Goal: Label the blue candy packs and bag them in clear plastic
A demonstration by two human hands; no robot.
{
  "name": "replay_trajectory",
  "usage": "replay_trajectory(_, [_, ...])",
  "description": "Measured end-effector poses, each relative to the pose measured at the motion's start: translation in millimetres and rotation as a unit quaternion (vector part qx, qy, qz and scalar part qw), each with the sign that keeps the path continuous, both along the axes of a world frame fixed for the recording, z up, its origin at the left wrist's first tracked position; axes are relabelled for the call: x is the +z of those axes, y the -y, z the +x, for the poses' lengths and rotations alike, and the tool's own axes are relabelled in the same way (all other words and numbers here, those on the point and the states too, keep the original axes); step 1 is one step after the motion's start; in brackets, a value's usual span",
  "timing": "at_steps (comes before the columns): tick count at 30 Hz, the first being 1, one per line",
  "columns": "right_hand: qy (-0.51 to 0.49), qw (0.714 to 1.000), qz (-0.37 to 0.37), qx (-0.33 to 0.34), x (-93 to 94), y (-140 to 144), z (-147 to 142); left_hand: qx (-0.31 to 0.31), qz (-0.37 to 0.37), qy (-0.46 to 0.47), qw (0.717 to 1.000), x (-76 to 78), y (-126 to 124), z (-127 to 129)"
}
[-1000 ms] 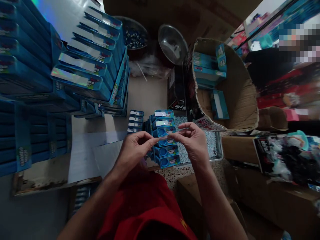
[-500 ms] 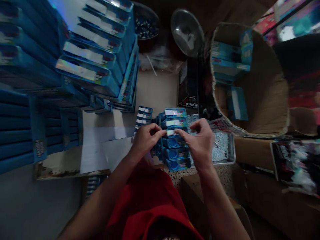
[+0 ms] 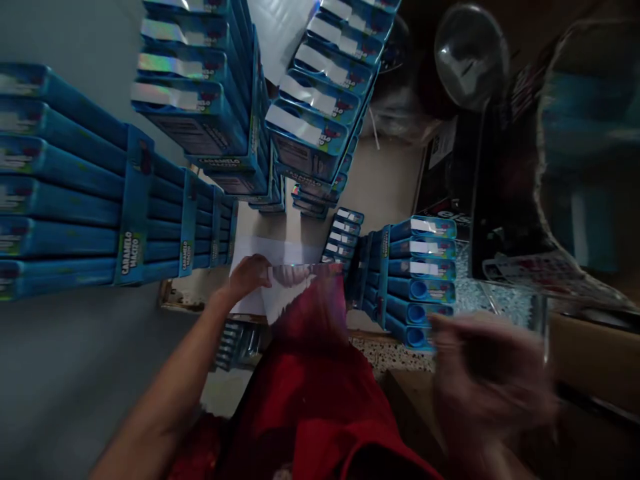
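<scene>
Left hand flat on sticker sheet, right hand (blurred, grip unclear) well apart

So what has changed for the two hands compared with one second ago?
Both hands left the small blue boxes. The left hand moved left onto the shiny sheet on the table; the right hand pulled back, blurred. The small blue boxes stayed stacked.

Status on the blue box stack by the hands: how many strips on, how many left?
Done: the top three boxes in the small stack show white strips. In hand: left hand rests on the shiny sheet; right hand is blurred, contents unclear. Left: the lower boxes show bare round openings.
</scene>
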State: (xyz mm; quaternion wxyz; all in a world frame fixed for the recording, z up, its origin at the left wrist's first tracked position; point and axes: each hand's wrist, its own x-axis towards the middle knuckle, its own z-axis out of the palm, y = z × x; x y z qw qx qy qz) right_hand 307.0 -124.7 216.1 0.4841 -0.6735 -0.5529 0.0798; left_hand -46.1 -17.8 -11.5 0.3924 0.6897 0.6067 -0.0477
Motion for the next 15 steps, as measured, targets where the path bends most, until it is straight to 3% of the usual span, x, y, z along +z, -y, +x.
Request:
replay_trajectory(3, [-0.03, 0.972, -0.149, 0.181, -48.7, -3.0, -61.6, 0.004, -0.052, 0.014, 0.999, -3.6, 1.3, -13.6])
replay_trajectory(6, [0.003, 0.955, -0.197, 0.221, -114.3, -14.9, -112.8, 0.007, -0.058, 0.039, 0.998, 22.4, 8.4, -9.0])
replay_trajectory(8, [0.06, 0.943, -0.211, 0.248, -148.6, -23.3, -138.8, 0.015, -0.046, 0.059, 0.997, 44.7, 13.4, -6.3])
replay_trajectory(11, [0.144, 0.925, -0.225, 0.272, -177.2, -29.8, -168.0, 0.034, -0.04, 0.084, 0.995, 65.6, 20.3, -5.6])
replay_trajectory(15, [0.188, 0.918, -0.226, 0.267, -193.2, -17.8, -193.5, 0.059, -0.036, 0.076, 0.995, 63.4, 30.6, -8.5])
